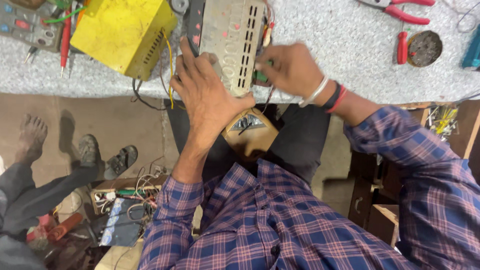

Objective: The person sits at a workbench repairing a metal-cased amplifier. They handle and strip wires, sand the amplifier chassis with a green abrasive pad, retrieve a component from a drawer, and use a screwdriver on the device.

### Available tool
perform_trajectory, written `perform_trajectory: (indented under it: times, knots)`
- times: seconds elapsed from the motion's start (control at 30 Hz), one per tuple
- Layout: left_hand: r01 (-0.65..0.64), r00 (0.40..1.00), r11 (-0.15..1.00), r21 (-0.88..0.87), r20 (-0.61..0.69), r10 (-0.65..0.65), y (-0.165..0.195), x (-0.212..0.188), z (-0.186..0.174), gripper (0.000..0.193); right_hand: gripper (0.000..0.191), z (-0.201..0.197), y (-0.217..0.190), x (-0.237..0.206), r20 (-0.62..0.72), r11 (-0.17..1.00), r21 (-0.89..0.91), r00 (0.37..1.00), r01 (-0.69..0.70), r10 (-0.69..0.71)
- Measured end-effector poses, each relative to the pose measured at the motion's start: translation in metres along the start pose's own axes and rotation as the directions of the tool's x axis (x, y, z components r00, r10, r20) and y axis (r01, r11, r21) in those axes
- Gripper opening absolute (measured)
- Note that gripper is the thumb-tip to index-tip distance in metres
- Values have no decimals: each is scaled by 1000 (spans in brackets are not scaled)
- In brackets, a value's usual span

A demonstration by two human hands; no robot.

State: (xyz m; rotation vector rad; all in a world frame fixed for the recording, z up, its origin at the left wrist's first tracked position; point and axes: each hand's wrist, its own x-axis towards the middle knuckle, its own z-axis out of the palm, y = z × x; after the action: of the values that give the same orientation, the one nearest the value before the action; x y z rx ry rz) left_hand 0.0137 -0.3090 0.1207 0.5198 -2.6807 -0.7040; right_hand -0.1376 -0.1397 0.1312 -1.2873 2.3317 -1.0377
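I am looking down at a grey vented metal casing, part of an electrical unit, lying at the near edge of the speckled surface and overhanging my lap. My left hand is lying flat over its near left corner, fingers spread and pressing down, apparently steadying it rather than gripping. My right hand is reaching in at the casing's right side, fingers curled around something small and green among the wires; it is blurred, so I cannot tell how tightly it is closed. Just left, a yellow metal box is sitting with wires trailing over the edge. Far right, red-handled pliers, a red-handled screwdriver and a round tin are resting well apart. Another person's bare foot is showing on the floor at left.
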Motion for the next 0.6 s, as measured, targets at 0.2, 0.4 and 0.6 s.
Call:
perform_trajectory:
  times: [0.2,0.4,0.6]
  knots:
    - [-21,1000,999,41,-22,22,-1,-3,4,107,11,5,15,-1,-19,992,92,996,85,-84]
    - [-62,997,993,102,-42,67,-2,-7,8,106,14,12,17,-13,-45,993,117,999,20,-15]
    - [-78,995,986,146,-44,85,-2,-8,10,107,10,8,22,-6,45,949,317,999,-10,-4]
